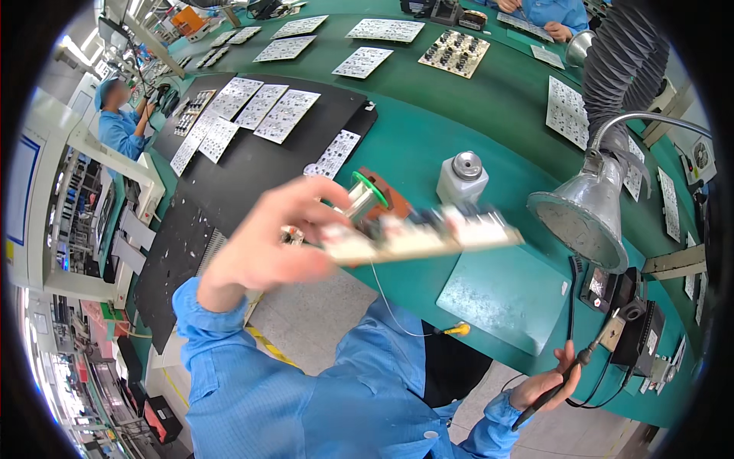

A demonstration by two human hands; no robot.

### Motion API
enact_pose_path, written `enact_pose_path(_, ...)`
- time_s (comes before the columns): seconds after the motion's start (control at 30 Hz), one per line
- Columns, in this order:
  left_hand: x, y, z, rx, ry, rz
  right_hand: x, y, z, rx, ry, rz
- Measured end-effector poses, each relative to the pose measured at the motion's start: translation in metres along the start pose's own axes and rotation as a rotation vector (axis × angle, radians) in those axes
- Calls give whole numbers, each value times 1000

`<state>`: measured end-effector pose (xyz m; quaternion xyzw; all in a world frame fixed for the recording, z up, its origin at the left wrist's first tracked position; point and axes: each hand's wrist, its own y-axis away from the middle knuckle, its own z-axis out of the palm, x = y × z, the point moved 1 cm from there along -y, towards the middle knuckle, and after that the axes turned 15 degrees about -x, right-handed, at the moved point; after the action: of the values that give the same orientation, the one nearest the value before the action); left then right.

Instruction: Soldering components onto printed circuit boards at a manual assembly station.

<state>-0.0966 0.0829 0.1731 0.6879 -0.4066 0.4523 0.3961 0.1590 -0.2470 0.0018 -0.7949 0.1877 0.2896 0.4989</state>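
Note:
My left hand (260,237) is raised over the front of the bench, its fingers closed on one end of a circuit board (451,243). The board is tilted nearly edge-on, with white and dark parts standing up from it; motion blurs it. Low on the right, my right hand (539,389) is wrapped round the dark handle of a soldering iron (584,357). Its tip end points up toward the iron stand (631,307). Just behind the board are a green-rimmed solder spool (368,189) on a brown holder and a white bottle (462,180) with a metal top.
A metal fume hood (585,206) on a ribbed hose hangs at right, above a translucent mat (501,294). Several white circuit boards (286,116) lie on the black mat (206,183) and further back. Co-workers sit at far left (122,122) and across the bench (562,30).

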Motion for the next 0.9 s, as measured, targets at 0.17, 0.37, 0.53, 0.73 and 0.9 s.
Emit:
enact_pose_path(0.17, 2, -46, 62, -328, -273, -95, -46, -16, -3, -133, 47, -171)
enact_pose_path(0.37, 5, -83, 117, -437, -455, -23, -65, -42, 1, -503, 412, -256)
enact_pose_path(0.53, 19, -87, 134, -285, -625, 109, -50, -32, 4, -458, 354, -166)
enact_pose_path(0.73, 3, -83, 153, 91, -649, 633, -25, -19, 14, -263, 92, -16)
enact_pose_path(0.9, -8, -92, 163, 281, -603, 920, -9, -7, 21, -108, -95, 107)
